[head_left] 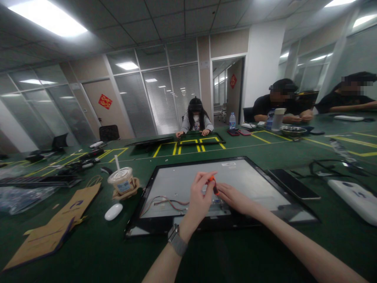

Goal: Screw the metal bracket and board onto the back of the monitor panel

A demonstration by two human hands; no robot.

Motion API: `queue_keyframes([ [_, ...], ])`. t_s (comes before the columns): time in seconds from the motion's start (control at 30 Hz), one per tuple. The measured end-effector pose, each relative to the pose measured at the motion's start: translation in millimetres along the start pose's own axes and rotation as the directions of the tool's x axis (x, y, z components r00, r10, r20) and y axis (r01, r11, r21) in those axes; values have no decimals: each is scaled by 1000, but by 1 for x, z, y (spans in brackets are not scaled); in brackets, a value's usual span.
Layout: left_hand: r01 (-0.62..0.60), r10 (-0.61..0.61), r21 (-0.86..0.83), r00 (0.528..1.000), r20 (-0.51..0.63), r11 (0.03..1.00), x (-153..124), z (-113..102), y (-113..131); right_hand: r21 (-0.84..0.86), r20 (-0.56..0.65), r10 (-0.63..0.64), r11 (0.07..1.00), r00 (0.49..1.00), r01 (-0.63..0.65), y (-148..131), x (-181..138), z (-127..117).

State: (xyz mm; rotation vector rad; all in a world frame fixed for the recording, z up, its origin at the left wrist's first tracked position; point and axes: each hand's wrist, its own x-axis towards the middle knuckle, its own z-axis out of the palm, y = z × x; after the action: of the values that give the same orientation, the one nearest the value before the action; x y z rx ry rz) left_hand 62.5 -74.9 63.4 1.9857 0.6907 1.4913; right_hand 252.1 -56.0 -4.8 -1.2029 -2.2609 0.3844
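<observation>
A large flat display panel with a black frame and a grey back lies in front of me on the green table. My left hand, with a watch on its wrist, pinches the top of a small orange-and-black screwdriver. The tool stands tilted over the panel's near half, and its tip is hidden. Closed fingers of my right hand press against its lower end from the right. Left of my hands, thin red and black wires run across the panel.
To the left stand a drink cup in a cardboard holder, a white mouse and a paper bag. A black phone and a white device lie to the right. Across the table, a person touches a black frame.
</observation>
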Motion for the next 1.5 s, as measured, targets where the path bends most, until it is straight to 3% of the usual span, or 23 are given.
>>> queue_keyframes([
  [0.17,-12,19,-64,995,98,998,1,-2,3,-3,-8,-13,1000,1000,13,3,1,2],
  [0.37,26,-26,-22,1000,1,999,-4,5,-1,-32,-10,-10,999,1000,10,5,1,4],
  [0.6,41,-40,-59,999,13,997,-12,10,-7,-21,-19,-7,1000,1000,7,3,1,3],
  [0.73,-33,36,43,996,-86,999,-10,7,0,-3,-18,-8,1000,1000,8,0,0,1],
  [0.87,15,3,96,981,-194,995,-9,7,5,-22,-9,9,1000,1000,-9,1,0,1],
  [1.17,31,-36,-79,998,-51,996,-9,7,11,-33,-23,-3,999,1000,3,8,1,7],
  [1.33,44,-40,36,993,-110,998,-11,10,8,-16,-12,-3,1000,1000,3,4,0,4],
  [1.5,47,-49,-32,995,-86,998,-12,14,5,-10,-14,-6,1000,1000,6,4,1,4],
])
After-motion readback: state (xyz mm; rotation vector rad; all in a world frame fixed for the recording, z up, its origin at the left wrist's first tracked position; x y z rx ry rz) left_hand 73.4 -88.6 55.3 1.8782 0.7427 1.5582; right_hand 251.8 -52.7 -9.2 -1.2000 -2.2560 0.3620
